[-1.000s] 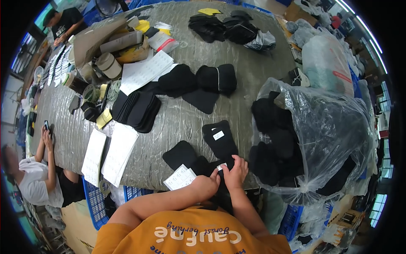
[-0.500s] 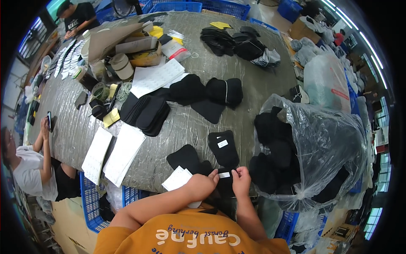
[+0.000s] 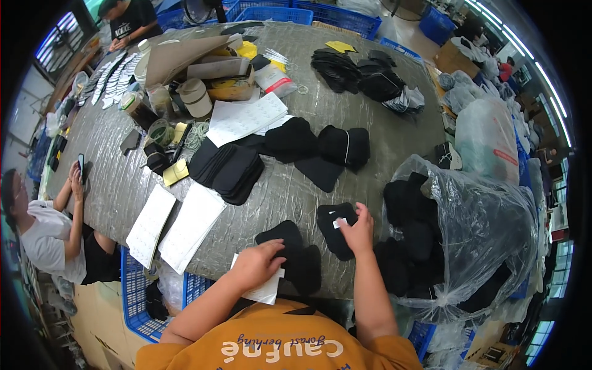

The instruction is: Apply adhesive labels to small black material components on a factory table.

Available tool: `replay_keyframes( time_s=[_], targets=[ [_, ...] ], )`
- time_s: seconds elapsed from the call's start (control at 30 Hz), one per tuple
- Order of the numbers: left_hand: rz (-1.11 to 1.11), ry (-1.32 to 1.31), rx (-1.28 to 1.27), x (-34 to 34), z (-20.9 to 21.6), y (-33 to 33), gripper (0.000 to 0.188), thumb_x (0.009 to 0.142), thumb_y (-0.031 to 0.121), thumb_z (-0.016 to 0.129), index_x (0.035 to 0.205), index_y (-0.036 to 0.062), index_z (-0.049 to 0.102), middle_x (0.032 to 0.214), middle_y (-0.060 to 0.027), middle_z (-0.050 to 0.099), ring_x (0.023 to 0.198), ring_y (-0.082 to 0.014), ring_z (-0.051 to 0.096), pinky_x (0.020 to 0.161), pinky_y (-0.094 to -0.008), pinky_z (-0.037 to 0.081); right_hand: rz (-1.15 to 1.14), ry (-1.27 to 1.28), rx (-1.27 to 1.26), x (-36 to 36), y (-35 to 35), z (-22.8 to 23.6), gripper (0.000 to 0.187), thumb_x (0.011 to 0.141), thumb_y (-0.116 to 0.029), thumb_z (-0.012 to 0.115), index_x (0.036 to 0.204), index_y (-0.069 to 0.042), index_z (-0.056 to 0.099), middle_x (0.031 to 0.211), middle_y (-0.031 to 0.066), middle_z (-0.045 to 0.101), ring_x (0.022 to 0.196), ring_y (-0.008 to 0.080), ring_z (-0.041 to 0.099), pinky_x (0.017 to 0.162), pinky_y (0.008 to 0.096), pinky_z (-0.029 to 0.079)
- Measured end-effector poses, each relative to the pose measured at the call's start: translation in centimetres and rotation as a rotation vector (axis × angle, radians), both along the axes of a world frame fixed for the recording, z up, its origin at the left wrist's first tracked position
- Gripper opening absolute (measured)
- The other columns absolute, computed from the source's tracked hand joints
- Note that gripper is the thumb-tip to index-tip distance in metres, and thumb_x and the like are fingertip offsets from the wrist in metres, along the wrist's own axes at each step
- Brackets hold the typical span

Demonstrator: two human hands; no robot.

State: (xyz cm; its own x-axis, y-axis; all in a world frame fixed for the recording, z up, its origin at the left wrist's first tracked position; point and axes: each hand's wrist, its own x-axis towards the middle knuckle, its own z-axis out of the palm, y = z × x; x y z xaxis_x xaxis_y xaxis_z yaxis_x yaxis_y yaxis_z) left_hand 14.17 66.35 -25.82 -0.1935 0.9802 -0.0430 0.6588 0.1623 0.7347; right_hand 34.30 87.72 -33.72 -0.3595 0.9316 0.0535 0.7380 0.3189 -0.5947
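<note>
My right hand (image 3: 359, 233) rests at the right edge of a small pile of black fabric pads (image 3: 331, 240) with rounded corners. Its thumb lies by a white label (image 3: 338, 222) on the top pad, and its fingers are apart. My left hand (image 3: 258, 265) is over a stack of small white label sheets (image 3: 265, 290), its fingers reaching toward loose black pads (image 3: 302, 268) near the table's front edge. Those fingers are slightly bent and apart, with nothing visible in them. Another black pad (image 3: 280, 232) lies just beyond them.
A clear plastic bag (image 3: 481, 216) full of black pads lies at right. Long white sheets (image 3: 192, 225) are at left. Beyond are black pad stacks (image 3: 228, 172), a banded bundle (image 3: 345, 147), jars and rolls. A person holds a phone (image 3: 81, 163) at left; another works at far left.
Both hands held a labelled black pad at the front edge. Now that pad appears laid on the pile under my right hand, and my left hand has moved left. The view has shifted slightly.
</note>
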Motion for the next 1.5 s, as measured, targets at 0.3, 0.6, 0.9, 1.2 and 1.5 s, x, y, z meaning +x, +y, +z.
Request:
replay_keyframes(
  time_s=[0.3, 0.6, 0.9, 1.2, 1.5],
  targets=[
    [0.245, -0.037, -0.134, -2.9, -1.4, 0.1, 0.033, 0.081, 0.018, 0.067, 0.109, 0.0013, 0.062, 0.123, -0.0157, 0.059, 0.096, -0.0345, 0.062, 0.082, -0.0391, 0.05, 0.095, -0.323, -0.083, -2.1, -3.2, 2.9, 0.096, 0.061, -0.024, 0.081, 0.142, -0.022, 0.03, 0.143, 0.0175, 0.027, 0.129, 0.0382, 0.031, 0.103, 0.051, 0.03],
    [0.247, -0.074, -0.179, -3.0, -2.8, -0.3, 0.035, 0.081, 0.02, 0.066, 0.11, -0.0001, 0.061, 0.115, -0.0176, 0.062, 0.082, -0.0328, 0.065, 0.076, -0.0392, 0.051, 0.009, -0.22, 0.039, -2.8, -2.7, 2.5, 0.086, 0.065, -0.026, 0.078, 0.139, -0.019, 0.034, 0.14, 0.0191, 0.031, 0.127, 0.0388, 0.033, 0.102, 0.0504, 0.03],
    [0.343, -0.162, -0.326, -3.7, -2.1, -0.1, 0.035, 0.083, 0.023, 0.065, 0.11, 0.001, 0.061, 0.098, -0.02, 0.066, 0.085, -0.0352, 0.064, 0.076, -0.0396, 0.05, 0.227, 0.169, -0.42, -0.5, -7.0, 2.8, 0.049, 0.073, -0.024, 0.076, 0.111, -0.001, 0.055, 0.103, 0.0155, 0.059, 0.09, 0.0253, 0.058, 0.079, 0.0365, 0.048],
    [0.731, -0.427, -0.344, -5.3, -3.3, -3.5, 0.033, 0.09, 0.03, 0.059, 0.086, -0.0019, 0.067, 0.068, -0.0096, 0.063, 0.063, -0.0143, 0.058, 0.061, -0.0308, 0.046, 0.189, 0.628, -1.202, 0.5, -8.8, 4.6, 0.016, 0.082, 0.002, 0.065, 0.096, 0.001, 0.058, 0.089, 0.0032, 0.063, 0.08, 0.0092, 0.059, 0.074, 0.0244, 0.05],
    [0.654, -0.397, -0.222, -4.1, -3.4, -5.0, 0.045, 0.088, 0.04, 0.061, 0.074, -0.0029, 0.063, 0.058, -0.0098, 0.055, 0.054, -0.0161, 0.052, 0.053, -0.0354, 0.043, 0.305, 0.496, -0.914, -5.2, -7.5, 0.3, 0.021, 0.081, 0.001, 0.066, 0.099, 0.002, 0.056, 0.086, 0.0036, 0.064, 0.076, 0.008, 0.059, 0.068, 0.023, 0.049]
  ],
)
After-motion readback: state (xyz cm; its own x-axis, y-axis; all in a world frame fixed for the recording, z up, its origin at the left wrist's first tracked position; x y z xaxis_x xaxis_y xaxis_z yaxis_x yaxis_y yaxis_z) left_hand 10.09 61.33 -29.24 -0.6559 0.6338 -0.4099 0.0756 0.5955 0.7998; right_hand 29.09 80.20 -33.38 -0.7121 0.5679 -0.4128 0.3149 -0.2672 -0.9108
